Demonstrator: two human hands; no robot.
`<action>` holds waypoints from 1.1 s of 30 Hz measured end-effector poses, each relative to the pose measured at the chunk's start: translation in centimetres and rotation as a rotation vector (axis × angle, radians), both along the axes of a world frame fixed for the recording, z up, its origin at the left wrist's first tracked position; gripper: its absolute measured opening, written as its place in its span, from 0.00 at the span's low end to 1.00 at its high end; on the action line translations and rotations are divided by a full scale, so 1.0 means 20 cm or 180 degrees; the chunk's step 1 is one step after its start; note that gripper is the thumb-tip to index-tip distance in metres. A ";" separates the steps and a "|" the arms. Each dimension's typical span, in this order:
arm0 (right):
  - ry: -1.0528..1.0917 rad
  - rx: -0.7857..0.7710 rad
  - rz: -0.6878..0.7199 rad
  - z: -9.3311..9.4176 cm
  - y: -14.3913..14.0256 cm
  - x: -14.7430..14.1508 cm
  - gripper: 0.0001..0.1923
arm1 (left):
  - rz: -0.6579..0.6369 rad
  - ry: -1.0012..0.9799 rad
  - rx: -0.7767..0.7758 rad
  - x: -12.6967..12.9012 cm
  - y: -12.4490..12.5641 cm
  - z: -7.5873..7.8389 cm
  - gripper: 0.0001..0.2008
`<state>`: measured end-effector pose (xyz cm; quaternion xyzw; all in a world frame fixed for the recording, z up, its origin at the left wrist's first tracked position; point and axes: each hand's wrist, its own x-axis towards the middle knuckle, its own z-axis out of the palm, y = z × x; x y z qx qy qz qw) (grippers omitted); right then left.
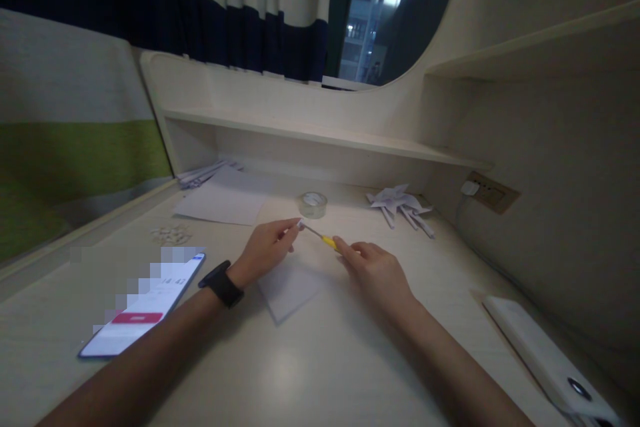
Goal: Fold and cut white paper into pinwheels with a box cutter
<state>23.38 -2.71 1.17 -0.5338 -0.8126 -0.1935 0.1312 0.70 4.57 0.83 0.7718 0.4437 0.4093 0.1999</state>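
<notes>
My right hand [376,270] grips a small tool with a yellow handle [329,241] and a thin metal shaft pointing up and left. My left hand [266,248], with a black watch on the wrist, pinches a small white piece [299,223] at the tip of that shaft. Both hands hover over a square sheet of white paper [290,288] lying on the pale desk [310,360].
A roll of clear tape [313,204] stands just beyond the hands. A folded paper pinwheel with paper sticks [400,204] lies at the back right. A lit phone [145,310] lies at the left, paper sheets [223,199] at the back left, a white device [547,357] at the right.
</notes>
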 end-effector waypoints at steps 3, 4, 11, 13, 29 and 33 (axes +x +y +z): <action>-0.0189 0.0122 -0.0003 0.03 0.01 0.02 0.22 | -0.0100 0.0100 -0.0064 -0.02 0.02 0.00 0.17; -0.0229 0.0172 -0.0016 0.03 0.01 0.03 0.22 | -0.0133 0.0201 -0.0056 -0.02 0.02 -0.01 0.16; -0.0466 0.0694 0.0118 0.05 -0.01 0.03 0.18 | -0.0521 0.1181 0.0398 -0.02 0.00 0.01 0.16; -0.0451 0.0790 0.0105 0.04 -0.02 0.02 0.18 | -0.0472 0.1271 0.0546 -0.01 -0.01 0.00 0.15; 0.3356 -0.1540 0.0477 -0.07 0.11 0.03 0.21 | -0.0279 -0.0344 0.0485 0.00 0.02 -0.01 0.17; 0.4474 -0.2261 0.0451 -0.07 0.07 -0.06 0.24 | -0.0174 -0.0665 0.0432 0.00 0.03 -0.01 0.15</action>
